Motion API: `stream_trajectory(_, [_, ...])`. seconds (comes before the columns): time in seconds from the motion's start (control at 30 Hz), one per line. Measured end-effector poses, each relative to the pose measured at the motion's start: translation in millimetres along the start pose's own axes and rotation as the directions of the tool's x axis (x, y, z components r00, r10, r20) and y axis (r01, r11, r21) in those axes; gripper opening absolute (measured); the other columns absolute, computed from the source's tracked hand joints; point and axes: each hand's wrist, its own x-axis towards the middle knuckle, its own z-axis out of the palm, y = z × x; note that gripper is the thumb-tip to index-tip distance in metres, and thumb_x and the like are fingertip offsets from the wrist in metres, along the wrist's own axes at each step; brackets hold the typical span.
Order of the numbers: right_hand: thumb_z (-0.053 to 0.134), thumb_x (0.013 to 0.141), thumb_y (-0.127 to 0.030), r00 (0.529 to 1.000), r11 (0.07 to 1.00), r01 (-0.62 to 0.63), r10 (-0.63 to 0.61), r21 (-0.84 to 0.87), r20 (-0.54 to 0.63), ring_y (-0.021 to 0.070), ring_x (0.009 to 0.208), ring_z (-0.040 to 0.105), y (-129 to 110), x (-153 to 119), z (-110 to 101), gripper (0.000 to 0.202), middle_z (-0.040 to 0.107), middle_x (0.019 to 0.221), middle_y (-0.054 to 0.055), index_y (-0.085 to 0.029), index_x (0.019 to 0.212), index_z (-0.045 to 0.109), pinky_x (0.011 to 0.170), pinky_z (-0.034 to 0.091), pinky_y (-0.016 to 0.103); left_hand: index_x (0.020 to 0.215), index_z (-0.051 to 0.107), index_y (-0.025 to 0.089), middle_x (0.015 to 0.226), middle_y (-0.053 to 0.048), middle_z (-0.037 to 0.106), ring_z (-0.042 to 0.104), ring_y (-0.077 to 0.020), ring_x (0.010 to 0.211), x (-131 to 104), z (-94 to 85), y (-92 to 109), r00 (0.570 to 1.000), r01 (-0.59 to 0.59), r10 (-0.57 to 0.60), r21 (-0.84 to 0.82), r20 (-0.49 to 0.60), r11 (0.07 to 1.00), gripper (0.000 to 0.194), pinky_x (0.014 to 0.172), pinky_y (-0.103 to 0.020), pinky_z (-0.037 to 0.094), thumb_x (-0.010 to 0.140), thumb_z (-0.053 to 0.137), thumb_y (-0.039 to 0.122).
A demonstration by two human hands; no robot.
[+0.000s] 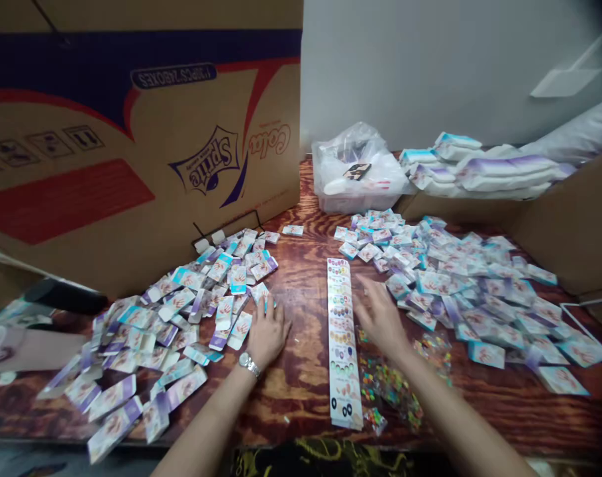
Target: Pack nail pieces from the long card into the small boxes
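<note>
My left hand (268, 331), with a watch on the wrist, is spread palm down at the right edge of a pile of small white, blue and purple boxes (226, 308); its fingertips touch one box. Slightly blurred, my right hand (380, 318) has its fingers apart beside the upper part of a long printed paper strip (343, 331). Nothing shows in its grip. Under and beside my right forearm lie small clear packets of colourful pieces (390, 387). A second, larger heap of the small boxes (459, 278) spreads to the right.
A large cardboard carton (181, 146) stands at the back left. Behind the boxes is a plastic-lined container (357, 199). White packages (504, 172) rest at the back right near an open carton. A pale container (32, 351) lies at the left.
</note>
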Motion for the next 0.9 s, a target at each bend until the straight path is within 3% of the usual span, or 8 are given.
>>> stream_trajectory(0.17, [0.042,0.089,-0.024,0.943,0.984,0.149,-0.112,-0.098,0.314,0.0232,0.112,0.051,7.6,-0.4,11.8,0.034,0.056,0.121,0.011,-0.019,0.12,0.054,0.096,0.041,0.039,0.124,0.05,0.013,0.132,-0.016,0.047,0.038,-0.0316,0.125,-36.4,-0.9,14.8,0.983,-0.182,0.184,-0.099,0.018,0.978,0.039,0.093,-0.043,0.044,0.09,0.041,0.03])
stream_trajectory(0.37, [0.063,0.075,-0.048,0.74,0.936,0.321,-0.154,-0.143,0.655,0.0323,0.134,0.024,24.9,-8.4,13.4,0.081,0.031,0.144,0.018,-0.01,0.139,0.032,0.108,0.022,0.048,0.12,0.051,0.013,0.122,-0.015,0.055,0.046,-0.029,0.116,-43.9,-17.0,22.7,0.986,-0.167,0.164,-0.182,-0.03,0.969,0.034,0.093,-0.047,0.044,0.089,0.042,0.025])
stream_trajectory(0.47, [0.06,0.079,-0.048,0.734,0.943,0.301,-0.132,-0.144,0.667,0.0304,0.133,0.028,23.9,-14.9,19.1,0.071,0.036,0.142,0.016,-0.015,0.137,0.036,0.108,0.021,0.05,0.118,0.053,0.015,0.121,-0.014,0.055,0.045,-0.0286,0.117,-36.8,-24.2,31.1,0.984,-0.175,0.162,-0.286,-0.067,0.942,0.033,0.095,-0.048,0.042,0.089,0.042,0.024])
stream_trajectory(0.57, [0.06,0.081,-0.043,0.785,0.961,0.253,-0.137,-0.111,0.604,0.0292,0.128,0.038,22.1,-20.6,20.4,0.056,0.048,0.135,0.011,-0.02,0.13,0.046,0.105,0.025,0.051,0.118,0.054,0.017,0.119,-0.013,0.057,0.047,-0.0275,0.115,-33.0,-36.5,43.2,0.992,-0.124,0.114,-0.483,-0.05,0.867,0.032,0.097,-0.048,0.039,0.088,0.044,0.026])
stream_trajectory(0.7, [0.05,0.089,-0.029,0.863,0.982,0.184,-0.136,-0.051,0.487,0.0234,0.111,0.054,13.7,-24.6,12.2,0.024,0.065,0.113,0.006,-0.024,0.11,0.063,0.095,0.038,0.045,0.108,0.061,0.018,0.102,-0.01,0.065,0.058,-0.0239,0.095,-34.0,-57.9,66.0,0.969,0.132,0.107,-0.827,0.225,0.546,0.032,0.087,-0.039,0.045,0.088,0.045,0.037])
stream_trajectory(0.77, [0.046,0.091,-0.024,0.895,0.982,0.189,-0.159,-0.03,0.417,0.021,0.102,0.059,5.6,-24.8,4.3,0.023,0.068,0.107,0.006,-0.023,0.105,0.065,0.092,0.041,0.042,0.098,0.064,0.016,0.09,-0.01,0.068,0.062,-0.0208,0.081,-36.4,-63.7,78.2,0.855,0.421,0.219,-0.875,0.471,0.237,0.039,0.073,-0.032,0.048,0.087,0.044,0.047])
stream_trajectory(0.83, [0.044,0.092,-0.023,0.906,0.974,0.224,-0.198,-0.027,0.375,0.0198,0.099,0.06,-2.6,-23.8,-3.6,0.024,0.068,0.105,0.006,-0.022,0.106,0.064,0.093,0.04,0.042,0.097,0.063,0.012,0.085,-0.012,0.068,0.063,-0.0177,0.07,-38.8,-63.7,87.4,0.698,0.693,0.32,-0.717,0.64,-0.077,0.05,0.062,-0.028,0.048,0.084,0.043,0.056])
stream_trajectory(0.9, [0.044,0.092,-0.026,0.896,0.965,0.259,-0.221,-0.05,0.385,0.0208,0.104,0.058,-7.3,-21.8,-7.5,0.025,0.066,0.11,0.006,-0.023,0.11,0.061,0.098,0.036,0.044,0.099,0.061,0.01,0.086,-0.013,0.067,0.062,-0.0151,0.066,-40.2,-59.8,92.1,0.633,0.774,0.332,-0.574,0.699,-0.267,0.054,0.059,-0.026,0.047,0.081,0.045,0.059])
